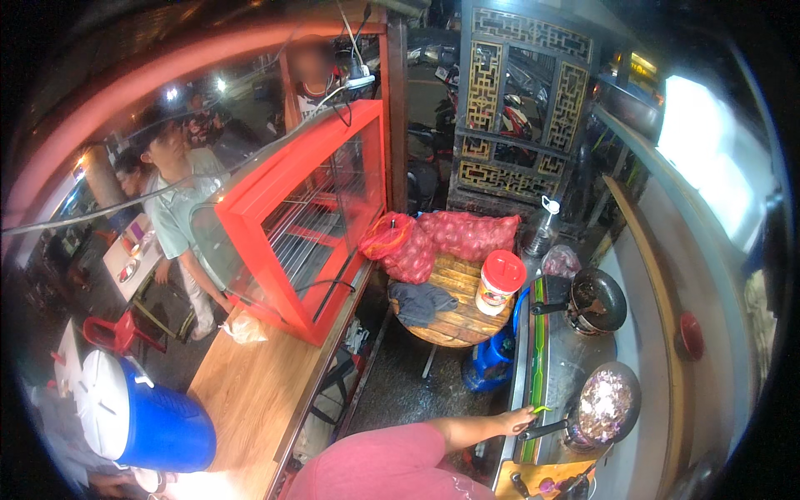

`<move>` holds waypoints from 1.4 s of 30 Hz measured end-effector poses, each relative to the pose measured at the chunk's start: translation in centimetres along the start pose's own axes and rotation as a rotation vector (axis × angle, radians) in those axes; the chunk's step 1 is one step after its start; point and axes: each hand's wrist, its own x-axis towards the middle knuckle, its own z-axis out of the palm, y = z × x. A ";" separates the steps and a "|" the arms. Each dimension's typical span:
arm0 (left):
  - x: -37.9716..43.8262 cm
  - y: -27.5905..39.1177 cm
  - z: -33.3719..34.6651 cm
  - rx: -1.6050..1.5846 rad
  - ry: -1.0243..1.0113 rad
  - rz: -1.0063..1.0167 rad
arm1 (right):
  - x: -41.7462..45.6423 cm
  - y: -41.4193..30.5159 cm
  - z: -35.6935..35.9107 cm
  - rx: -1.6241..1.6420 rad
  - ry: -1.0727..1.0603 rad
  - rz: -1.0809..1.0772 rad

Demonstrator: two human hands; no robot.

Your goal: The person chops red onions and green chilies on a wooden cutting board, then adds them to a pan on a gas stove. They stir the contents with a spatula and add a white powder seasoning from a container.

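My left hand (522, 421) reaches over the near edge of the metal counter with a green chili pepper (541, 409) between its fingers. Just beside it is the black handle of a frying pan (605, 403), which sits on a burner and holds chopped, purplish and white food. My right hand is out of view. Below the pan lies a wooden cutting board (509, 472) with a dark-handled tool (519, 484) and purple pieces, perhaps onion. Further up the counter, a second dark pan (598, 300) on another burner holds a spatula.
A round wooden table (462, 331) bears net sacks (469, 234), a dark cloth (422, 304) and a red-lidded tub (500, 281). A blue gas cylinder (487, 362) stands below. Left are a red glass-sided cabinet (250, 219), a wooden counter (250, 387), a blue drum (165, 419) and a standing person (181, 181).
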 end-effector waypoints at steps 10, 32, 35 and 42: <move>0.2 -0.8 -0.5 0.196 0.024 0.134 | -1.4 0.7 -2.5 0.016 0.013 -0.021; -31.2 -5.1 -12.5 0.141 -0.021 -0.964 | -1.6 -0.3 2.0 0.069 -0.220 -0.039; -41.4 -5.0 -7.8 0.124 0.043 -1.142 | -1.6 -0.3 2.9 0.087 -0.272 -0.044; -50.7 -2.6 0.2 0.255 -0.241 -1.239 | -1.9 -0.5 4.1 0.128 -0.363 -0.036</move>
